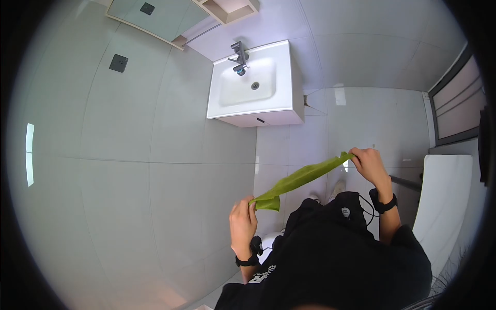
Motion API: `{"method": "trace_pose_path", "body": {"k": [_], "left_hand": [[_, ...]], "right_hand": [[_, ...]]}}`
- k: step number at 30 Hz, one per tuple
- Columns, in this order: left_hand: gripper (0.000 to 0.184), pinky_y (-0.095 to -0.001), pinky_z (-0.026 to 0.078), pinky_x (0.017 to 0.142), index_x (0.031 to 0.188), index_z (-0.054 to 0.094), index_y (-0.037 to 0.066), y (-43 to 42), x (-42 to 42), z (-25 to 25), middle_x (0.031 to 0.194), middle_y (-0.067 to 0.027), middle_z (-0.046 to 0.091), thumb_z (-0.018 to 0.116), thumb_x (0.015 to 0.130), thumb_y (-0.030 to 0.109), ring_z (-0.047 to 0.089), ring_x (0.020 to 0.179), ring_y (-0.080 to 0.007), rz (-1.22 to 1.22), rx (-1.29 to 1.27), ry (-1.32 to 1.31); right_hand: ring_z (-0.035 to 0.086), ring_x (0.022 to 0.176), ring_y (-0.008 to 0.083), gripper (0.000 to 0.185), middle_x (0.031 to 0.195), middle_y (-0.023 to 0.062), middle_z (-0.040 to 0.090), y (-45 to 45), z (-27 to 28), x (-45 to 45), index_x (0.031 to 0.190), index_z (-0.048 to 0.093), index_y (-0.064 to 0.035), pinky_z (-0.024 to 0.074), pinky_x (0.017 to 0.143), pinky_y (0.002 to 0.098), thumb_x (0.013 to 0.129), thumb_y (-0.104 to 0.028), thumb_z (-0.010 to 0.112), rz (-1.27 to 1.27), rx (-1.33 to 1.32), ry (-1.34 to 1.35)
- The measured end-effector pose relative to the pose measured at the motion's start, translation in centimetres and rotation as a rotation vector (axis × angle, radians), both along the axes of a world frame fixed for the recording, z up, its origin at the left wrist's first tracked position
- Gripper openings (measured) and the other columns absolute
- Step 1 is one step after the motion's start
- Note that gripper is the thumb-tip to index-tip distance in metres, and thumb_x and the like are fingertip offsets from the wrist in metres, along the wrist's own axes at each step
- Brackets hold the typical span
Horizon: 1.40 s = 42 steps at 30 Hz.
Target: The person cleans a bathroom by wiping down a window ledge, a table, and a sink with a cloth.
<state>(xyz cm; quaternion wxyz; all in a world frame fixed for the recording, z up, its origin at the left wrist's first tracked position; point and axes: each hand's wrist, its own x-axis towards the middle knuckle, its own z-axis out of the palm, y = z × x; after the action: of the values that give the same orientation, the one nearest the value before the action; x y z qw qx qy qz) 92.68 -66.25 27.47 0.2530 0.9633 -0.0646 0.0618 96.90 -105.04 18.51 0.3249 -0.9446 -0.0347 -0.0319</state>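
Observation:
A green cloth (302, 177) hangs stretched between my two hands, slanting up to the right. My left hand (243, 223) pinches its lower-left end, and a short flap of the cloth hangs beside the fingers. At the upper-right end, my right hand (368, 164) pinches the other tip between thumb and fingers. Both wrists wear black bands. The cloth is held in the air in front of my body, above the tiled floor.
Ahead stands a white sink (248, 85) on a cabinet, with a dark faucet (239, 58). A mirror cabinet (160, 18) is at the upper left. A white marbled surface (445, 199) lies to the right, below a framed window (457, 98). A wall outlet (118, 63) is on the left.

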Motion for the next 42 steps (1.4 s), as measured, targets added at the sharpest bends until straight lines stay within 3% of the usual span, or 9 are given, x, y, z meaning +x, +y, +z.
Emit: {"method": "trace_pose_path", "body": {"k": [16,22,25,31,34,35,38,40,42], "left_hand": [[0.017,-0.0371,0.050,0.067,0.102,0.076,0.010,10.9,25.8,-7.2,0.089,-0.0089,0.067,0.074,0.085,0.007,0.063,0.073,-0.0288,-0.339,-0.038,-0.116],[0.016,-0.0385,0.048,0.062,0.105,0.076,0.016,13.6,35.3,-11.7,0.070,-0.0089,0.065,0.070,0.091,0.017,0.063,0.064,-0.0285,-0.473,0.110,-0.069],[0.018,-0.0385,0.048,0.057,0.109,0.075,0.014,15.7,36.1,-14.6,0.062,-0.0119,0.063,0.065,0.095,0.021,0.061,0.055,-0.0312,-0.492,0.295,0.063],[0.023,-0.0315,0.047,0.047,0.118,0.066,0.007,14.3,36.9,-16.2,0.058,-0.0094,0.065,0.054,0.104,0.020,0.063,0.048,-0.0175,-0.182,-0.146,0.564],[0.025,-0.0289,0.049,0.052,0.119,0.063,0.001,13.7,38.9,-20.5,0.068,-0.0100,0.069,0.051,0.106,0.019,0.066,0.056,-0.0134,-0.074,-0.403,0.469],[0.026,-0.0263,0.051,0.060,0.120,0.060,-0.004,14.1,39.8,-24.0,0.086,-0.0150,0.073,0.050,0.105,0.015,0.069,0.068,-0.0136,-0.048,-0.566,0.421],[0.029,-0.0300,0.054,0.071,0.127,0.058,-0.003,11.6,44.0,-29.7,0.100,-0.0192,0.072,0.051,0.104,0.013,0.071,0.082,-0.0197,-0.036,-0.517,0.320],[0.034,-0.0357,0.055,0.079,0.132,0.055,-0.003,9.1,47.5,-34.5,0.107,-0.0219,0.071,0.052,0.102,0.013,0.071,0.091,-0.0286,-0.150,-0.170,0.088],[0.039,-0.0452,0.049,0.096,0.135,0.053,-0.004,5.6,50.1,-37.8,0.122,-0.0258,0.063,0.054,0.100,0.013,0.062,0.111,-0.0406,-0.237,-0.260,0.214]], "right_hand": [[0.063,0.056,0.0331,0.016,0.061,0.0121,0.063,8.9,2.1,12.9,0.109,0.070,-0.0136,0.0494,0.054,0.0419,0.094,-0.016,0.064,-0.362,-0.100,-0.194],[0.063,0.048,0.0235,0.020,0.053,0.0070,0.060,13.0,-3.9,16.4,0.113,0.072,-0.0128,0.0505,0.054,0.0349,0.097,-0.017,0.062,-0.486,-0.163,-0.075],[0.065,0.050,0.0226,0.022,0.055,0.0088,0.063,15.2,-7.0,16.4,0.115,0.072,-0.0109,0.0516,0.055,0.0342,0.097,-0.017,0.062,-0.483,-0.073,0.050],[0.065,0.060,0.0346,0.022,0.069,0.0155,0.068,17.3,-11.8,20.5,0.112,0.073,-0.0103,0.0526,0.060,0.0427,0.093,-0.016,0.065,-0.576,0.156,0.199],[0.065,0.059,0.0343,0.022,0.067,0.0148,0.068,18.5,-13.7,25.1,0.113,0.071,-0.0044,0.0533,0.061,0.0428,0.094,-0.013,0.062,-0.637,0.409,0.075],[0.066,0.062,0.0352,0.021,0.070,0.0165,0.068,18.9,-15.8,26.7,0.111,0.069,0.0001,0.0545,0.065,0.0430,0.096,-0.009,0.058,-0.652,0.388,-0.028],[0.069,0.076,0.0362,0.025,0.088,0.0198,0.069,19.7,-21.4,32.1,0.119,0.065,-0.0020,0.0554,0.070,0.0428,0.097,-0.009,0.058,-0.622,0.273,-0.087],[0.066,0.093,0.0371,0.033,0.103,0.0217,0.066,20.6,-26.0,35.9,0.128,0.059,-0.0036,0.0545,0.081,0.0424,0.097,-0.013,0.058,-0.559,0.227,-0.059],[0.062,0.108,0.0378,0.041,0.115,0.0223,0.062,20.7,-29.4,38.5,0.136,0.053,-0.0048,0.0516,0.091,0.0425,0.098,-0.018,0.059,-0.444,0.049,-0.082]]}}
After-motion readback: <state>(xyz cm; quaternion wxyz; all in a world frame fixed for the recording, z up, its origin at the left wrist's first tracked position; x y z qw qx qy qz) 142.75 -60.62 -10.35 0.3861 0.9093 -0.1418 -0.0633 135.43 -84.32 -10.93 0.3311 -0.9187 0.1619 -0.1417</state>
